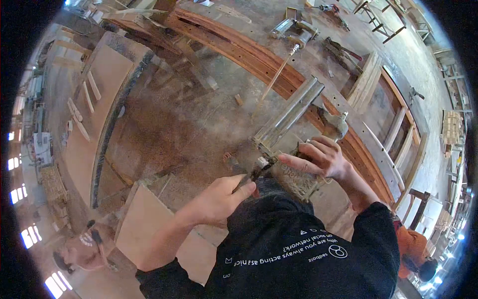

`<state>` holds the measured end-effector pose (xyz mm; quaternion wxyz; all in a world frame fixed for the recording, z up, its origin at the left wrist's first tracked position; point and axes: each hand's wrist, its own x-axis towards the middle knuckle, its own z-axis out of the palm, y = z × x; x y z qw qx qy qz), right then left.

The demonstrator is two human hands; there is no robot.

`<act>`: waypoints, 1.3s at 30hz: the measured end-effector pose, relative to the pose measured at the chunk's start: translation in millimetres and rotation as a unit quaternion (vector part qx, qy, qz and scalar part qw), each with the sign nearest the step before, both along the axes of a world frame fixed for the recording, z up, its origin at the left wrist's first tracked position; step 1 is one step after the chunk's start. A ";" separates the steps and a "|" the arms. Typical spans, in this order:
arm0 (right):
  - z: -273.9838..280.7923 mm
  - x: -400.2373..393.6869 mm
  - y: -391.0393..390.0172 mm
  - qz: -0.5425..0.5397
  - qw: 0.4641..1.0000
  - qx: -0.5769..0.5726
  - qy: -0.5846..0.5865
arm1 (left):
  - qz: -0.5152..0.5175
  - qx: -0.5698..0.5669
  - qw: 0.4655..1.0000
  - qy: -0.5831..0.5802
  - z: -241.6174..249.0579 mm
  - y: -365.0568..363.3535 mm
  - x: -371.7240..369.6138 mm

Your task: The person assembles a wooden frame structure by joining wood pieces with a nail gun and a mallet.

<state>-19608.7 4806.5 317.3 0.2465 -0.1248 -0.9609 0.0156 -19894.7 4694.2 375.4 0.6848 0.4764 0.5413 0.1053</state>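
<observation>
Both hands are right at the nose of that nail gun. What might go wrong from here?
The left hand pinches a small dark part at the nail gun nose, so a misfire could hit its fingers. The right hand grips the body only loosely from above; the gun may slip. Another person stands close below.

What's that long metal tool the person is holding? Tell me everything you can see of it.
The nail gun looks like worn grey metal, with a long straight magazine slanting up and right and a dusty, grimy body below. The right hand grips the body, while the left hand pinches at its nose. It is held in the air above the sawdust-covered floor.
</observation>
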 end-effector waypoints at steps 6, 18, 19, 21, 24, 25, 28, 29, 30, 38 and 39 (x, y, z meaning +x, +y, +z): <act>2.6 -0.1 -0.2 -0.002 1.000 0.007 -0.029 | -0.020 0.030 0.999 0.038 -7.5 1.5 4.4; -2.4 -1.9 7.2 -0.001 0.999 0.043 -0.030 | -0.040 -0.013 0.997 0.063 -4.5 19.0 6.4; -2.7 -2.3 7.7 0.003 0.999 0.043 -0.030 | -0.040 -0.007 0.998 0.055 -9.4 18.0 5.3; -3.1 -3.0 10.0 -0.001 0.999 0.038 -0.027 | -0.034 -0.003 0.998 0.052 -12.5 17.8 6.3; 0.2 -2.5 10.2 -0.010 0.997 0.062 -0.046 | -0.020 0.004 0.998 0.066 -16.1 17.3 12.8; 1.7 -2.7 9.9 -0.014 0.996 0.074 -0.056 | -0.021 0.018 0.997 0.069 -17.4 16.5 13.5; 1.2 -4.1 12.6 0.002 0.997 0.072 -0.028 | -0.043 0.155 0.976 0.146 -26.7 9.3 16.9; 2.2 -2.8 13.4 0.004 0.996 0.075 -0.041 | -0.053 0.216 0.958 0.182 -28.2 6.6 18.4; 2.6 -1.5 13.8 0.007 0.996 0.076 -0.054 | -0.052 0.219 0.952 0.206 -28.8 4.2 20.6; -15.1 3.7 13.8 -0.011 0.999 0.035 -0.037 | -0.047 0.026 0.994 0.094 -18.2 24.4 17.2; -14.8 3.7 13.6 -0.006 0.998 0.042 -0.038 | -0.050 0.017 0.996 0.069 -22.9 24.0 14.3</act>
